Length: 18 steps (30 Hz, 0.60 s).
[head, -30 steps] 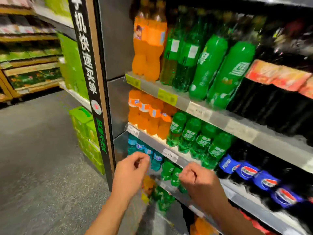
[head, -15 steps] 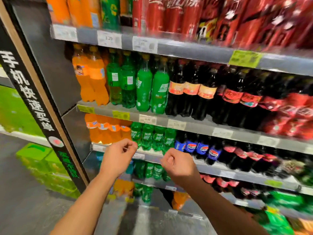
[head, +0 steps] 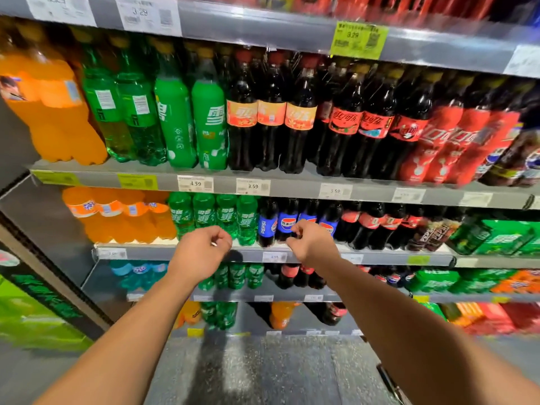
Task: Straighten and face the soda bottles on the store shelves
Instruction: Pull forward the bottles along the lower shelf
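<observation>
Rows of soda bottles fill the store shelves in front of me. Large orange bottles (head: 52, 112), green bottles (head: 175, 121) and dark cola bottles (head: 295, 118) stand on the upper shelf. Below them stand small orange bottles (head: 117, 217), small green bottles (head: 204, 214), blue-labelled Pepsi bottles (head: 271, 223) and red-labelled cola bottles (head: 377, 226). My left hand (head: 201, 249) hovers in front of the small green bottles with fingers curled, holding nothing. My right hand (head: 312, 244) is curled in front of the Pepsi bottles, touching none that I can see.
Grey shelf rails (head: 292, 188) carry price tags. Lower shelves hold more small bottles (head: 236, 276) and green multipacks (head: 502, 238). A black post with Chinese lettering (head: 35, 290) bounds the shelving on the left. Grey floor (head: 263, 372) lies below.
The view swung right and upward from the shelf's left end to face the shelves squarely. Both hands stayed curled and empty, now raised to the small-bottle shelf.
</observation>
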Motion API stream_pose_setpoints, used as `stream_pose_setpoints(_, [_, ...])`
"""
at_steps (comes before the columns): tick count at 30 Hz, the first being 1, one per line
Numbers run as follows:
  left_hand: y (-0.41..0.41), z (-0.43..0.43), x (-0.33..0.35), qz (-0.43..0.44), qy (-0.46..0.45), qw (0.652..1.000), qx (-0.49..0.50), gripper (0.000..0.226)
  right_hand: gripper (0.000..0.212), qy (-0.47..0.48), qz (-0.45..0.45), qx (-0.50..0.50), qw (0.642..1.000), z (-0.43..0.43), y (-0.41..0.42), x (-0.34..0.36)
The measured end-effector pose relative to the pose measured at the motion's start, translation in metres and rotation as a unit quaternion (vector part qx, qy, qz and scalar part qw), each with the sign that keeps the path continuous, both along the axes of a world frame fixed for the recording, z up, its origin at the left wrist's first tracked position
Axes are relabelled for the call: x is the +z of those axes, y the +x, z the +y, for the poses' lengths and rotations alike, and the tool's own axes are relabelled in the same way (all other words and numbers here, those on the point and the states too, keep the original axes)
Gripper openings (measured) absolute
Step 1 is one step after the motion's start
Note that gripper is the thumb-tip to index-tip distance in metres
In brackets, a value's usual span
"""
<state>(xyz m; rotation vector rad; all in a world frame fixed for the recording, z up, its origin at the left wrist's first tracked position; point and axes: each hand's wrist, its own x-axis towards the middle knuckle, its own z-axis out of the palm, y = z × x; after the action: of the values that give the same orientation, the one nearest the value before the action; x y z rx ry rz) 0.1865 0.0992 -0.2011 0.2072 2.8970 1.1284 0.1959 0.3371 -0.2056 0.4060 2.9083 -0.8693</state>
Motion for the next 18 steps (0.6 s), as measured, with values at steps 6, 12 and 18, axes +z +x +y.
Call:
stream_pose_setpoints(6, [-0.043, 0.036, -0.016, -0.035, -0.072, 0.996, -0.05, 0.024, 0.058, -0.015, 0.006, -0.047, 0.999, 0.013, -0.048, -0.016])
stream_pose_setpoints(12, [-0.084, 0.081, -0.032, -0.089, -0.118, 0.986, -0.074, 0.066, 0.03, -0.002, -0.021, -0.074, 0.997, 0.033, -0.099, -0.022])
stream_pose_setpoints(18, [-0.12, 0.118, -0.034, -0.075, -0.122, 0.989, -0.027, 0.067, 0.046, 0.017, -0.008, -0.033, 0.999, 0.043, -0.127, -0.038])
